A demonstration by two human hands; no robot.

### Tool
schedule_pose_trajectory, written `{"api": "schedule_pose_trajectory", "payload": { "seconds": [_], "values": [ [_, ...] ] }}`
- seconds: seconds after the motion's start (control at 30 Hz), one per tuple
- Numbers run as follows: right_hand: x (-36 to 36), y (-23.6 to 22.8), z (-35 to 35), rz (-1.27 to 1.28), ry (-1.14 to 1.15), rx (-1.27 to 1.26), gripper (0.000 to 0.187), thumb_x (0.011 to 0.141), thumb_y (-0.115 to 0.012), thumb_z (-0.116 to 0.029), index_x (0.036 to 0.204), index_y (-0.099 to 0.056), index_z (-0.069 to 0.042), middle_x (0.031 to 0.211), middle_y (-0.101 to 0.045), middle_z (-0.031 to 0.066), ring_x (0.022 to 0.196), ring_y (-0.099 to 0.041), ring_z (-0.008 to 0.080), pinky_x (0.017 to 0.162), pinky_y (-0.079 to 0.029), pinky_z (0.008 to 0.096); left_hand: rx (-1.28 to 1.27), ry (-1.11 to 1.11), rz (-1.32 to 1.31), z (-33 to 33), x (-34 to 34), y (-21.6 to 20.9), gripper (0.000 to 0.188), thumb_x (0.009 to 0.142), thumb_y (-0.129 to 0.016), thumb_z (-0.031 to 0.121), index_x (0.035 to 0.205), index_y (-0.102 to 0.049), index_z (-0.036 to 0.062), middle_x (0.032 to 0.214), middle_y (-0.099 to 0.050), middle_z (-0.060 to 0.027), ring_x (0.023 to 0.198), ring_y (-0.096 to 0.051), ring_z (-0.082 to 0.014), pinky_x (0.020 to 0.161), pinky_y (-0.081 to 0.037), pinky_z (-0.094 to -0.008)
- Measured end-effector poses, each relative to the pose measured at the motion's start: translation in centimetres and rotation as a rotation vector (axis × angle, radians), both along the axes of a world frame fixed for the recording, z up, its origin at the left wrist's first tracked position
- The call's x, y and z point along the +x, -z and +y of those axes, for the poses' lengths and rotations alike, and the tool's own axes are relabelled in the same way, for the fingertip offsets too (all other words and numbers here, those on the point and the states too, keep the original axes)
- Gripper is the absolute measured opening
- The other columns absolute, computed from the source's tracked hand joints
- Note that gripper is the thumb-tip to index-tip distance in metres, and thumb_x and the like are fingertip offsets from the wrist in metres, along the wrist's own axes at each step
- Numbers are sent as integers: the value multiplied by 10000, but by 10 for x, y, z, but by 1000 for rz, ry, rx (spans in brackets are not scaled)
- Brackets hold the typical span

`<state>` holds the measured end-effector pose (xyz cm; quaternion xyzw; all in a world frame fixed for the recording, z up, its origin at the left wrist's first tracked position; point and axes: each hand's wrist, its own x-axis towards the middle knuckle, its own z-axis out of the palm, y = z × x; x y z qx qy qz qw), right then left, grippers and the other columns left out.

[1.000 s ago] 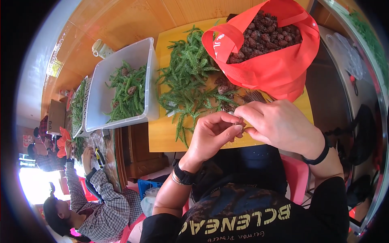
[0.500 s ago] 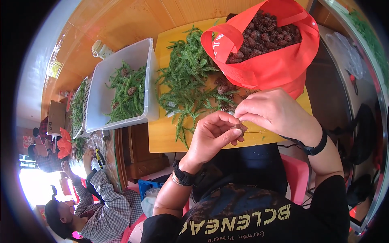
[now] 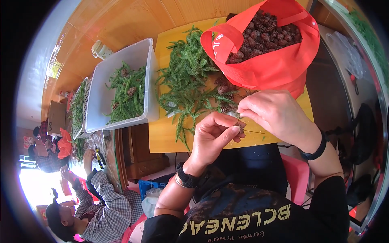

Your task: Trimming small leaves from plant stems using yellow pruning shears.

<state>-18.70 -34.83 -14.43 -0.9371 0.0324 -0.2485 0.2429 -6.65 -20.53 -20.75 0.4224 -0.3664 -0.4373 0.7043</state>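
Over the near edge of the yellow table, my left hand point(image 3: 214, 135) pinches a small brown pine cone, now nearly hidden between thumb and fingers. A thin wire or stem point(image 3: 256, 132) sticks out to the right of these fingertips. My right hand point(image 3: 273, 115) is closed in a pinch beside the left fingertips, on what looks like a thin wire; its end is hidden. Just beyond the hands lie green artificial pine sprigs point(image 3: 190, 69) and several loose pine cones point(image 3: 223, 89). A red bag point(image 3: 269, 75) full of dark pine cones point(image 3: 263, 38) stands at the back right.
Left of the sprigs, a clear plastic bin point(image 3: 152, 81) holds sprigs with cones. The yellow table point(image 3: 166, 139) ends close to my lap. At the far left a co-worker in a checked shirt point(image 3: 109, 210) sits by yellow-black pliers point(image 3: 100, 158).
My left fingers have closed further over the cone, which shows less now. My right hand has shifted slightly, still pinching. The co-worker's hand has moved a little.
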Motion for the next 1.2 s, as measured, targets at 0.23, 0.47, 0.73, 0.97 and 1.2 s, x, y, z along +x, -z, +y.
{"api": "schedule_pose_trajectory", "payload": {
  "seconds": [0.23,0.47,0.73,0.97,1.2],
  "values": [
    [-7,-10,-5,111,-101,88,238,728,-687,-149,913,-585,-38,786,-620,89,705,-611,267,605,-480,359,-3,36,83,2,0,-1,82,857,-576,-4,926,-533,-3,927,-637,-122,793,-635,-157,680,-534,-270],
    [-15,-12,3,275,-122,-36,405,708,-704,-210,1048,-548,-55,858,-629,98,779,-618,271,668,-490,369,8,31,95,0,0,-1,120,858,-583,12,970,-547,-16,915,-640,-111,789,-635,-155,688,-534,-271],
    [-16,-17,0,239,-129,-276,289,703,-685,-174,954,-579,-76,707,-591,52,660,-609,225,587,-488,335,96,39,50,0,-3,-6,93,847,-583,7,929,-544,-8,787,-636,-119,710,-637,-176,625,-525,-261],
    [-13,-19,-2,-18,-37,257,487,694,-736,-107,1147,-561,-80,836,-647,57,725,-627,150,653,-495,274,-54,51,207,4,4,0,108,864,-574,23,964,-540,0,935,-636,-136,791,-637,-176,678,-528,-275],
    [-13,18,8,6,-119,874,265,752,-693,-21,986,-570,-6,987,-591,57,868,-571,109,746,-455,233,-137,36,283,0,2,-5,143,864,-583,46,987,-524,3,939,-630,-148,793,-635,-194,677,-527,-288]
  ]
}}
